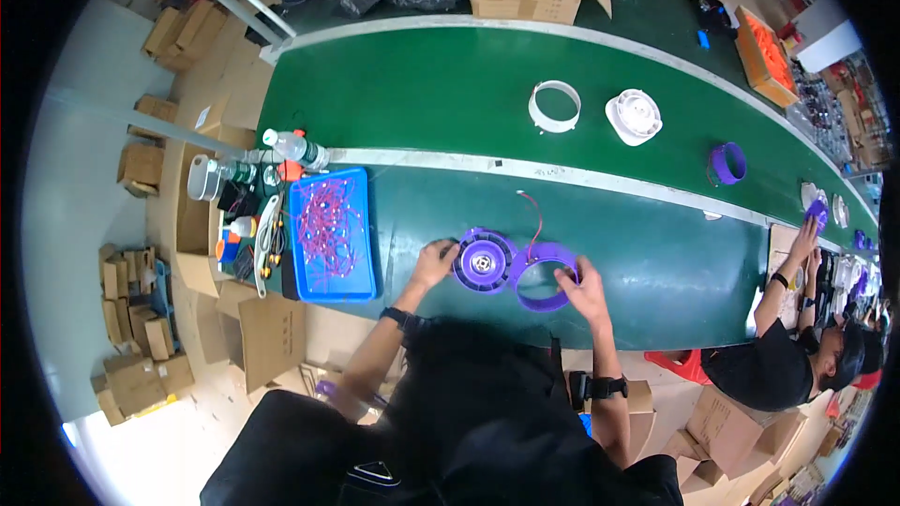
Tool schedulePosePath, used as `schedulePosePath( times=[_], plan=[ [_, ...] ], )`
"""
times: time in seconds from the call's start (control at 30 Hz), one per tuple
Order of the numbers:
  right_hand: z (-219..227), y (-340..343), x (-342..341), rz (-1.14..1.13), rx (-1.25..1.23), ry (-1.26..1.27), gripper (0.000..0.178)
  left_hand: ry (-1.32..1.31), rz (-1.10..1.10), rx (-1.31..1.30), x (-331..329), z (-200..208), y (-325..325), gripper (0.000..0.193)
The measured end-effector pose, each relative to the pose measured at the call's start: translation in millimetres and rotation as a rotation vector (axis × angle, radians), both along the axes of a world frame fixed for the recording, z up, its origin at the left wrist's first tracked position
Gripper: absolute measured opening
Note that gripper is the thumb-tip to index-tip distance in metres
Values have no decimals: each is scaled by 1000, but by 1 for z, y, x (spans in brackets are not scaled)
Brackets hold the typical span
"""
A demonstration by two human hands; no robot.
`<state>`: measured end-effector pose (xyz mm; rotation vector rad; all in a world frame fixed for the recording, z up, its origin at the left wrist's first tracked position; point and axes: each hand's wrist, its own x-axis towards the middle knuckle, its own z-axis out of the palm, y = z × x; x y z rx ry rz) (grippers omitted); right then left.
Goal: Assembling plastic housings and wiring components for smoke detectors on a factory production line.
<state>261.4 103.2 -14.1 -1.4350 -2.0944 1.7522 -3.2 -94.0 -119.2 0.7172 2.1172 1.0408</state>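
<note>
On the green worktable in front of me, a purple round housing (469,278) with a dark slotted rim and a metal hub in its middle lies flat. My left hand (434,263) grips its left edge with curled fingers. Touching it on the right is a purple ring (538,304), tilted a little, its hollow middle showing the table. My right hand (586,291) holds the ring's right wall, thumb on the inner side. From the ring's top a thin red wire (538,215) curves up to a small white plug.
Left of my hands stands a blue tray (369,248) of red and purple wires, beside a plastic bottle (298,148). The conveyor belt (403,84) beyond carries a white ring (533,112), a white housing (637,116) and another purple ring (719,166). A co-worker (764,365) works at far right.
</note>
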Motion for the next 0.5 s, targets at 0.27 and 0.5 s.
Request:
schedulePosePath(
  times=[0.27, 0.5],
  plan=[
    [46, -2, -4, 112, 278, 265, 42, -198, -412, 63, 30, 168, 44, 55],
    [69, -7, -21, 295, 344, 197, 41, -428, -755, 68, 44, 209, 41, 78]
  ],
)
